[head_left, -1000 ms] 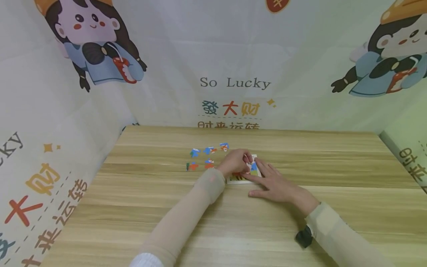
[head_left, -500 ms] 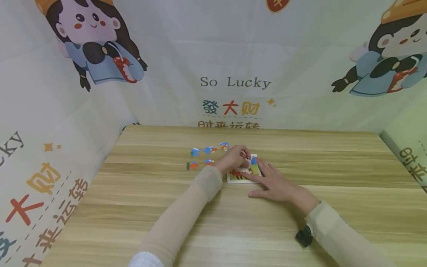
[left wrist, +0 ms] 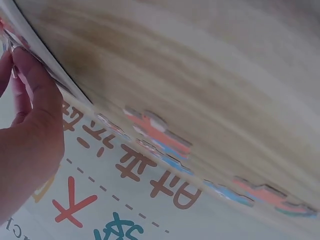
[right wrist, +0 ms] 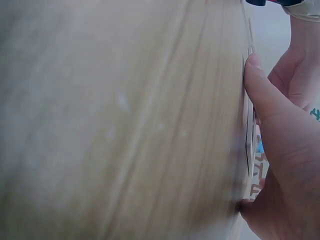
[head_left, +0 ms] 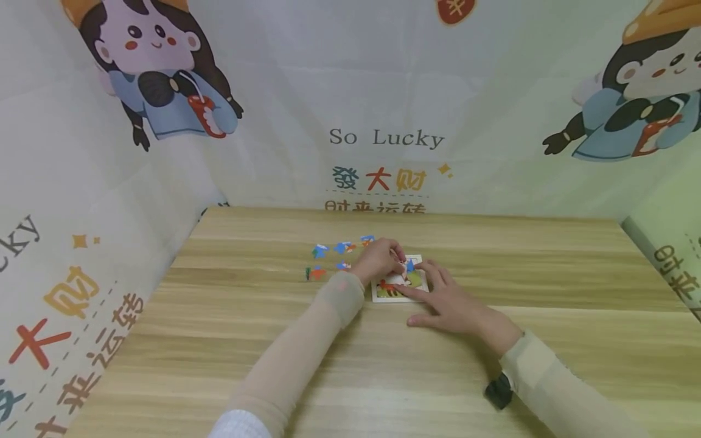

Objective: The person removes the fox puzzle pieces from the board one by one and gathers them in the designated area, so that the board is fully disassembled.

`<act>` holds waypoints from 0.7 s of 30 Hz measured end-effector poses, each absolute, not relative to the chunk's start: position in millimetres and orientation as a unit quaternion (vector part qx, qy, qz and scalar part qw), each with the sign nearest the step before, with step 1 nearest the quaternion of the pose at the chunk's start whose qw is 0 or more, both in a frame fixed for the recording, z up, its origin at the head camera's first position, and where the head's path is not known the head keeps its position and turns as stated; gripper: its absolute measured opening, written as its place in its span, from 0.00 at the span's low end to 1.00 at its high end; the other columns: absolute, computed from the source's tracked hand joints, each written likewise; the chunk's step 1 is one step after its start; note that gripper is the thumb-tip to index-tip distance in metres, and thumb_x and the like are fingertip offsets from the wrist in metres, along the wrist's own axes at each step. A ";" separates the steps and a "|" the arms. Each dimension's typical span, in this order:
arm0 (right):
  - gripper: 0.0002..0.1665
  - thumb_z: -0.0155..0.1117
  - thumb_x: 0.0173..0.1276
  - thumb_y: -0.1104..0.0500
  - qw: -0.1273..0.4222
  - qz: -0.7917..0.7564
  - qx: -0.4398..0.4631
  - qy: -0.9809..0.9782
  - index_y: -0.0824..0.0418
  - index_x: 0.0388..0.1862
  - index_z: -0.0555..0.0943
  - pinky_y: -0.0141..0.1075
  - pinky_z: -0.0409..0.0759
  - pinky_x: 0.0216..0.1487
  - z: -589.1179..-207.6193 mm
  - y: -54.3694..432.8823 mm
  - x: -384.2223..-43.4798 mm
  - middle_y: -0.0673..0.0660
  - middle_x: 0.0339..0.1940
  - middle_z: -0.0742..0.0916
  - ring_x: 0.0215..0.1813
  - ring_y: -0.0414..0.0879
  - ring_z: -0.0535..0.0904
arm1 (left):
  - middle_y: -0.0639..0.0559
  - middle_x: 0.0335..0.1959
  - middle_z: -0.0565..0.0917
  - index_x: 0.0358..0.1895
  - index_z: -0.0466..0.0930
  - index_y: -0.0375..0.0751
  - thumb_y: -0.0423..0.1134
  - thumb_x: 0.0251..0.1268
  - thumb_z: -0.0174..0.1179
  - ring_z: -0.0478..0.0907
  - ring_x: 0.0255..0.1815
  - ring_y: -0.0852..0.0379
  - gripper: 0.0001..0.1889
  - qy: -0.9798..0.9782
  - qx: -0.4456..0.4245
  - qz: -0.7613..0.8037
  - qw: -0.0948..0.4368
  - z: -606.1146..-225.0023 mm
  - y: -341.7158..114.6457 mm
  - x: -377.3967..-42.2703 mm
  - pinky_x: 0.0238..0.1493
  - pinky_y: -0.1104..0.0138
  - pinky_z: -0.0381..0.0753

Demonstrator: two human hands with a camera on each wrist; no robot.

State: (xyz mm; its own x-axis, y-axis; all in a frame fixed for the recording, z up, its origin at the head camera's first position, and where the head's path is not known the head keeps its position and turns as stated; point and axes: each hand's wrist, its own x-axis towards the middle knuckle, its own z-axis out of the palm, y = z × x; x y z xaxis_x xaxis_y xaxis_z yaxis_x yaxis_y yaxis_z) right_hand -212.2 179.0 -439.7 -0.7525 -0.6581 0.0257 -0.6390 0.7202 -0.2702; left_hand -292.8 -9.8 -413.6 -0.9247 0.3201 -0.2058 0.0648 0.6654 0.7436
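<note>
A small jigsaw puzzle in a white-edged tray lies on the wooden table, partly filled with coloured pieces. Over its upper left part, my left hand pinches a small puzzle piece between thumb and fingers. From the right, my right hand spreads over the tray. Its index finger reaches across the lower pieces, other fingertips are at the right edge, and the thumb lies on the table in front. Part of the puzzle is hidden beneath both hands.
Several loose puzzle pieces lie left of the tray, among them a blue-green one, a blue-orange one and a red one. A printed cloth hangs behind the table.
My left hand has shifted slightly left over the tray, uncovering more of the puzzle. My right hand stays in place, its upper fingers bending a little more at the tray's right edge.
</note>
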 end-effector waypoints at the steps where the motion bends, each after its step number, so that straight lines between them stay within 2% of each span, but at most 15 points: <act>1: 0.40 0.62 0.68 0.36 0.033 -0.128 -0.352 0.927 0.44 0.76 0.67 0.67 0.69 0.66 -440.4 178.9 -211.5 0.69 0.77 0.61 0.78 0.70 0.51 | 0.53 0.29 0.77 0.38 0.82 0.39 0.31 0.60 0.68 0.71 0.28 0.60 0.06 0.902 0.103 0.388 0.159 -414.5 -9.2 -291.9 0.28 0.74 0.69; 5: 0.40 0.62 0.68 0.36 0.021 -0.129 -0.359 0.924 0.44 0.76 0.67 0.62 0.73 0.64 -443.1 179.5 -211.3 0.65 0.72 0.67 0.74 0.66 0.58 | 0.52 0.30 0.78 0.38 0.82 0.41 0.31 0.60 0.68 0.72 0.28 0.60 0.05 0.904 0.083 0.391 0.155 -415.6 -6.7 -290.4 0.28 0.73 0.70; 13: 0.40 0.63 0.67 0.35 0.025 -0.141 -0.355 0.924 0.44 0.75 0.68 0.63 0.70 0.67 -442.4 176.6 -212.4 0.64 0.73 0.68 0.73 0.65 0.61 | 0.48 0.38 0.83 0.40 0.82 0.42 0.30 0.63 0.66 0.75 0.30 0.59 0.06 0.897 0.044 0.427 0.110 -411.2 -13.6 -293.8 0.31 0.72 0.72; 18: 0.41 0.62 0.67 0.34 0.035 -0.144 -0.349 0.925 0.43 0.76 0.67 0.65 0.69 0.68 -440.4 177.2 -211.4 0.64 0.74 0.67 0.74 0.67 0.59 | 0.44 0.44 0.86 0.43 0.81 0.41 0.32 0.64 0.66 0.83 0.35 0.54 0.07 0.876 0.027 0.468 0.114 -391.2 -35.8 -297.7 0.41 0.63 0.84; 21: 0.41 0.61 0.67 0.34 0.037 -0.142 -0.345 0.927 0.43 0.76 0.66 0.65 0.69 0.67 -439.3 177.9 -211.3 0.64 0.75 0.66 0.74 0.67 0.60 | 0.42 0.44 0.87 0.43 0.81 0.39 0.31 0.63 0.66 0.86 0.41 0.47 0.08 0.869 0.032 0.479 0.120 -382.4 -53.5 -297.4 0.49 0.57 0.86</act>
State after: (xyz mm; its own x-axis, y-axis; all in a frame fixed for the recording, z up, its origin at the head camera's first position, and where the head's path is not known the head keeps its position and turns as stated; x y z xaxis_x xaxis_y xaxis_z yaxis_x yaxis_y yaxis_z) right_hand -211.3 177.9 -439.3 -0.7586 -0.6510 0.0291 -0.6299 0.7212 -0.2882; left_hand -297.4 -53.5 -382.4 -0.9693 0.1705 -0.1770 -0.0586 0.5391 0.8402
